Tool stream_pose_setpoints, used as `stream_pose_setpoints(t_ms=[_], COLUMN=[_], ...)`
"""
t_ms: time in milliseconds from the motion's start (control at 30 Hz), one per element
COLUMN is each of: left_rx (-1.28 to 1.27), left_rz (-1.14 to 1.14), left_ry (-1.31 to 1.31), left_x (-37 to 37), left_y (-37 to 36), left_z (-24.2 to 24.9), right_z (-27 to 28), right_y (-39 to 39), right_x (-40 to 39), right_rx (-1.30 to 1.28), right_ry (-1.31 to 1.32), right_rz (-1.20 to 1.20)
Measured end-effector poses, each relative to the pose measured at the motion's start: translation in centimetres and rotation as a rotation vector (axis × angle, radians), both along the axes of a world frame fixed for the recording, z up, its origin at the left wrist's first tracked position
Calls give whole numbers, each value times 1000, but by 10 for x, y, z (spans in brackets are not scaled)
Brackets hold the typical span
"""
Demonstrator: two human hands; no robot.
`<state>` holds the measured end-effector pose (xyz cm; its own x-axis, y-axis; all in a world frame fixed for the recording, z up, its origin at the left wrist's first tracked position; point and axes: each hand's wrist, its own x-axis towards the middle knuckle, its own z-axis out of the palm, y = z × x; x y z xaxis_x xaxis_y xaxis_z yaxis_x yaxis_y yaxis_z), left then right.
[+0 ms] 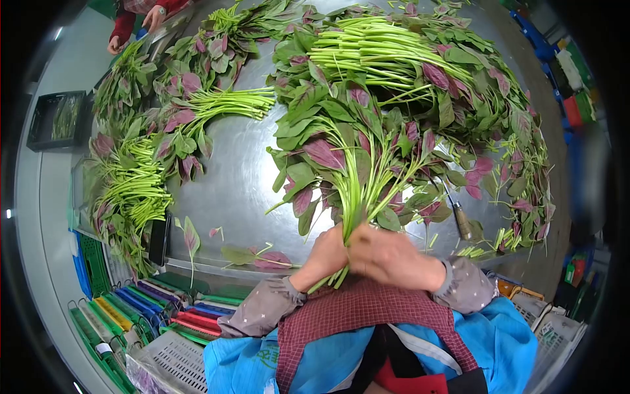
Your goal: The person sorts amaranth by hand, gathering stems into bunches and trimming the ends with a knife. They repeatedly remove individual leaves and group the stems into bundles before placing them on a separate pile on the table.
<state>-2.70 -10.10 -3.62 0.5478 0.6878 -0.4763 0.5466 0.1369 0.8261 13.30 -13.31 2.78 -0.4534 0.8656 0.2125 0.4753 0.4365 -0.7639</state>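
In front of my apron, my left hand [326,256] is closed around the lower stems of a bunch of amaranth [357,171]. Its green and purple leaves fan out away from me over the metal table. My right hand [392,257], slightly smeared by motion, has its fingers curled in on the same stems from the right. A few stem ends poke out below my left hand. To the right of my hands lies a wooden-handled knife [462,222], its blade partly under leaves.
A large amaranth pile [387,56] covers the far table [223,157]; more bunches [138,177] lie left, near a black flat object [159,240]. Stacked crates [174,361] stand below the near edge. A co-worker's hand [155,18] shows at far left. A black crate [58,121] stands left.
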Motion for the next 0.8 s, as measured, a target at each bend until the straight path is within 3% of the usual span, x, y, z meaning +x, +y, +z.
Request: stream_pose_setpoints(t_ms=[133,200,233,300,333,433,467,500,533,567,633,733,800], left_rx=[155,220,247,274,274,278,157,34,29,51,148,123,147], left_rz=[-7,-12,2,8,7,-11,45,99,100,68,69,54,60], left_ry=[117,152,162,196,199,192,-8,-209,-209,-161,-175,-36,-17], left_x=[4,9,9,9,8,3,-3,-6,-4,-1,5,5,6], left_y=[-5,-5,-8,-10,-10,-8,-7,-6,-6,-3,-4,-7,-12], left_z=[-1,1,3,0,1,0,-6,-9,-10,-10,-10,-4,-6], right_z=[11,20,10,-19,-20,-18,-8,7,14,13,12,-5,2], right_y=[8,36,43,49,48,31,23,16,12,12,19,42,57], right_x=[2,6,4,-3,-5,-11,-10,-7,-2,5,24,36,31], right_rx=[-182,-232,-227,66,65,-46,-50,-156,-261,-264,-437,-128,-187], right_ry=[141,-149,-148,-322,-319,-162,-162,-15,134,132,114,7,-107], right_rz=[67,-318,-319,-392,-392,-231,-229,-23,181,180,88,-459,-589])
